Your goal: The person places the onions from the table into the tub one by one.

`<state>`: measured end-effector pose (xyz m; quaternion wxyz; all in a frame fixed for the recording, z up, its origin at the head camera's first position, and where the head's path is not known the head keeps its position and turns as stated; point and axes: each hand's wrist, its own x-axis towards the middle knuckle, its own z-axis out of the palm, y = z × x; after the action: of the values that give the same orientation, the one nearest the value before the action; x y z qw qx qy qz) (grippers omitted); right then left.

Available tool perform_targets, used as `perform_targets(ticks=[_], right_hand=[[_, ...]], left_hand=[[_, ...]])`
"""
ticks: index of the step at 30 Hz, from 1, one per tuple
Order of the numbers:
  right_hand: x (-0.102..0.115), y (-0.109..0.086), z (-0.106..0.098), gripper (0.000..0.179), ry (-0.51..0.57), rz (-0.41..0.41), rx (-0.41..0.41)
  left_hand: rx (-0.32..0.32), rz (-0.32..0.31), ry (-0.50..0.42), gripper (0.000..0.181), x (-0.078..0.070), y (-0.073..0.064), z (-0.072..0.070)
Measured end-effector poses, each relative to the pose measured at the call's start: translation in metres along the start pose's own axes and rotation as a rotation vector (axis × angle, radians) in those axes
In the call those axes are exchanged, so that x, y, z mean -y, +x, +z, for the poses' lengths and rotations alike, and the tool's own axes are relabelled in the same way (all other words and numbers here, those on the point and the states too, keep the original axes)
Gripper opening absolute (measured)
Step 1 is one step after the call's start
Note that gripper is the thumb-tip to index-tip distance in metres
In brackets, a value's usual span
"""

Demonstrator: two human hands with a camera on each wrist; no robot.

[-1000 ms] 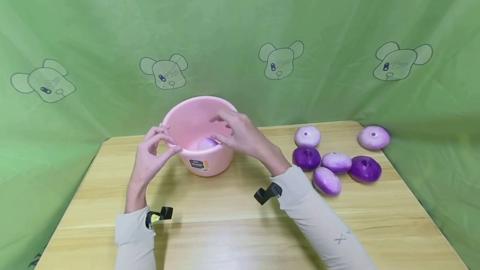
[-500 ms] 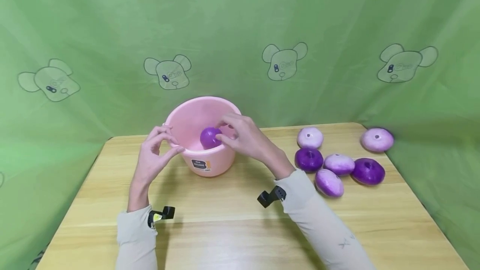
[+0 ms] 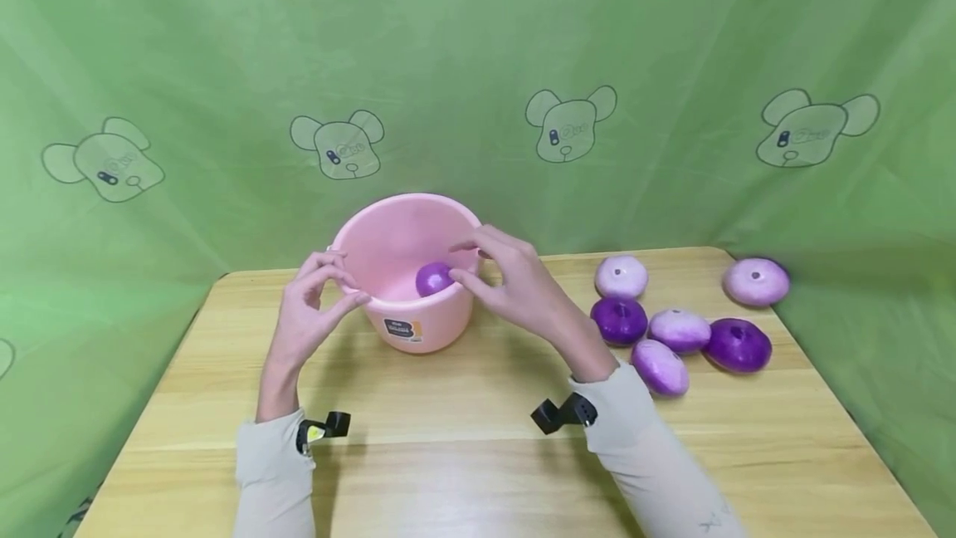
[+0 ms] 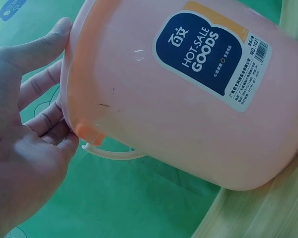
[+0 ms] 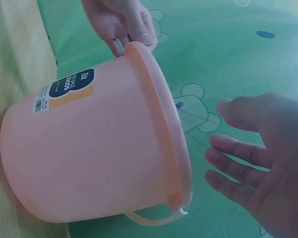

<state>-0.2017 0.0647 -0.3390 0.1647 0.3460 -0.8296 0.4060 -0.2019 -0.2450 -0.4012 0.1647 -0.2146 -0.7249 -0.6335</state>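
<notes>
A pink bucket (image 3: 418, 326) with a dark-blue label stands on the table. My left hand (image 3: 302, 314) holds its left rim, with the thumb and fingertips at the edge; the left wrist view shows this hand (image 4: 30, 134) beside the white handle's joint. Inside the bucket lies a glossy purple onion (image 3: 433, 280), partly hidden by the front rim. Over the right rim is my right hand (image 3: 515, 281), its fingers spread and nothing between them. In the right wrist view, that hand (image 5: 268, 163) is apart from the bucket's rim (image 5: 176, 129).
Several onions lie at the table's right: pale ones such as the back one (image 3: 621, 276) and the far right one (image 3: 756, 281), and dark purple ones (image 3: 738, 345). A green cloth (image 3: 448, 40) with bear-head prints hangs close behind the wooden table (image 3: 448, 455).
The right hand has let go of the purple onion inside the bucket and drawn back to the right. The left hand keeps its hold on the rim.
</notes>
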Motion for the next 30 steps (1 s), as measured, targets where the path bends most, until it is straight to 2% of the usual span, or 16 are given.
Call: perform_targets(ticks=[10, 18, 25, 30], right_hand=[[0.001, -0.028, -0.02, 0.039, -0.006, -0.027, -0.113], [-0.004, -0.042, -0.033, 0.039, -0.031, 0.012, -0.128], [-0.013, -0.058, -0.046, 0.042, -0.054, 0.008, -0.201], [-0.018, -0.062, -0.057, 0.047, -0.031, 0.012, -0.231]], left_hand=[[0.005, -0.002, 0.005, 0.018, 0.002, 0.0, 0.002], [-0.01, 0.012, -0.012, 0.017, 0.002, 0.001, 0.0], [-0.002, 0.006, -0.018, 0.018, 0.002, 0.002, 0.0], [-0.003, 0.01, -0.02, 0.019, 0.003, 0.003, -0.002]])
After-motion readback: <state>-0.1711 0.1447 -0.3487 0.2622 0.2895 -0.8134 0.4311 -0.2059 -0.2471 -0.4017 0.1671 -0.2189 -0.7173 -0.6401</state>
